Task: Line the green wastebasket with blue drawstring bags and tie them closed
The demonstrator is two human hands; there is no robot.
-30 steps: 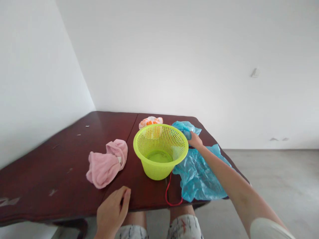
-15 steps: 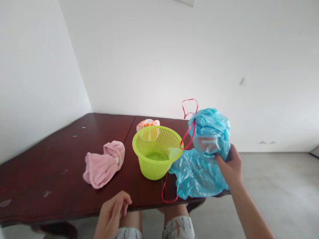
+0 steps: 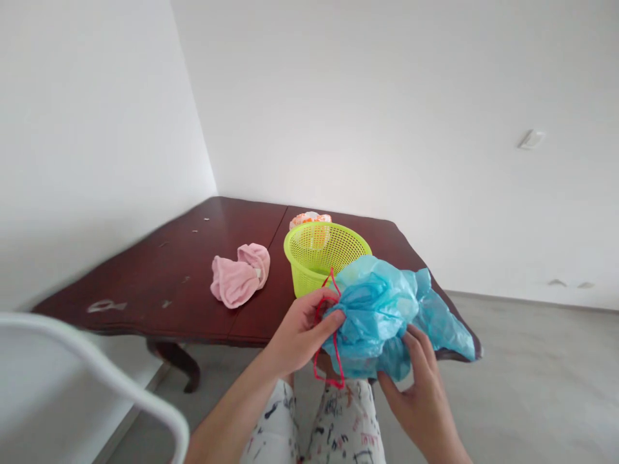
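Observation:
A crumpled blue plastic bag with a red drawstring is held up between my two hands in front of the table's near edge. My left hand pinches its gathered left side, near the drawstring. My right hand grips the bag from below on the right, thumb and fingers curled around it. What the bag holds, if anything, is hidden. Behind it stands a yellow-green mesh basket, its right front covered by the bag. More blue plastic spreads over the table's right corner.
On the dark wooden table, a folded pink cloth lies left of the basket. An orange-and-white plastic bundle sits behind the basket. A white curved rail is at the lower left. Walls stand behind and to the left.
My right hand has brought the blue bag left and toward me. My left hand has risen from the table's edge and taken hold of the bag by the drawstring. The view has shifted.

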